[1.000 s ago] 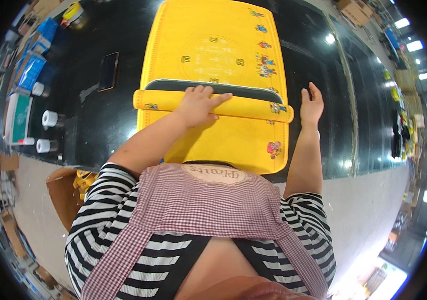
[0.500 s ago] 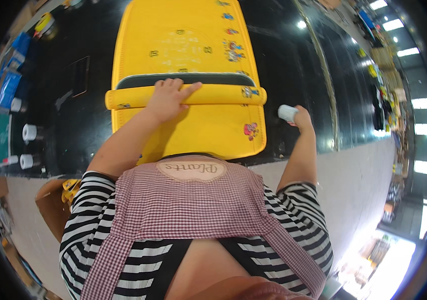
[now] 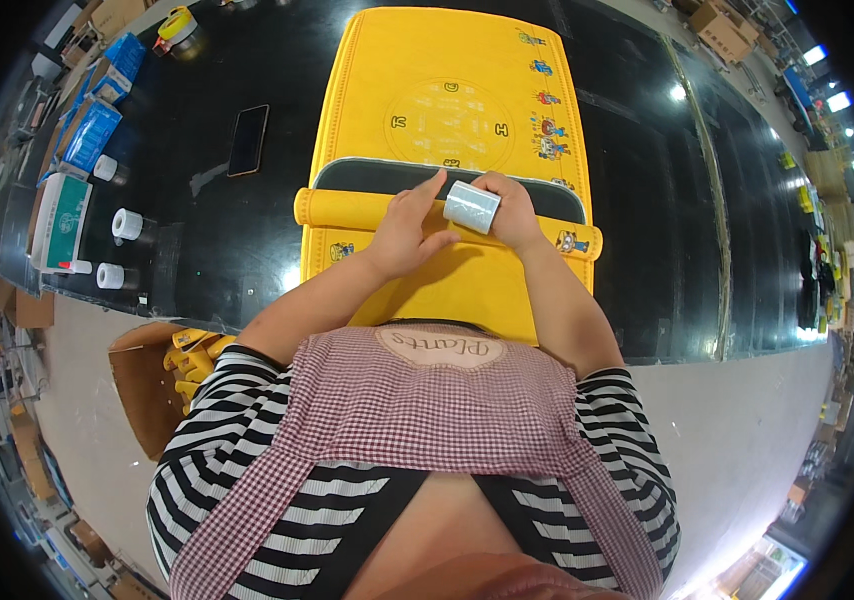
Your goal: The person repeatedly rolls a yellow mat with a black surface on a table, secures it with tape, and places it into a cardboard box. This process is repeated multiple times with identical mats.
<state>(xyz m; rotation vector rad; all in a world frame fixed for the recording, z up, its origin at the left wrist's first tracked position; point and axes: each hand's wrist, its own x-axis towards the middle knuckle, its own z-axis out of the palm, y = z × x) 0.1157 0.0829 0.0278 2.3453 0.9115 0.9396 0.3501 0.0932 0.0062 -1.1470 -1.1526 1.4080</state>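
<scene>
Several yellow printed mats [image 3: 437, 55] with cartoon figures along one side lie stacked in front of me. Across them rests a rolled-up yellow mat [image 3: 342, 208], with a dark grey strip [image 3: 357, 173] showing just behind it. My left hand [image 3: 407, 230] is over the rolled mat, its thumb and fingers spread and nothing in its grasp. Right beside it, my right hand [image 3: 514, 212] grips a pale, shiny roll of clear tape [image 3: 472, 207] above the rolled mat. The tape's free end cannot be made out.
On the black table [image 3: 207, 230] a phone [image 3: 249, 140] lies left of the mats. Farther left stand several small white rolls [image 3: 127, 224], a green-and-white box [image 3: 62, 225] and blue packages [image 3: 92, 135]. Below the table edge, a cardboard box [image 3: 139, 395] holds yellow items.
My right hand has brought the tape roll from the right side of the table in over the rolled mat. My left hand has lifted and turned, its fingers now pointing toward the tape.
</scene>
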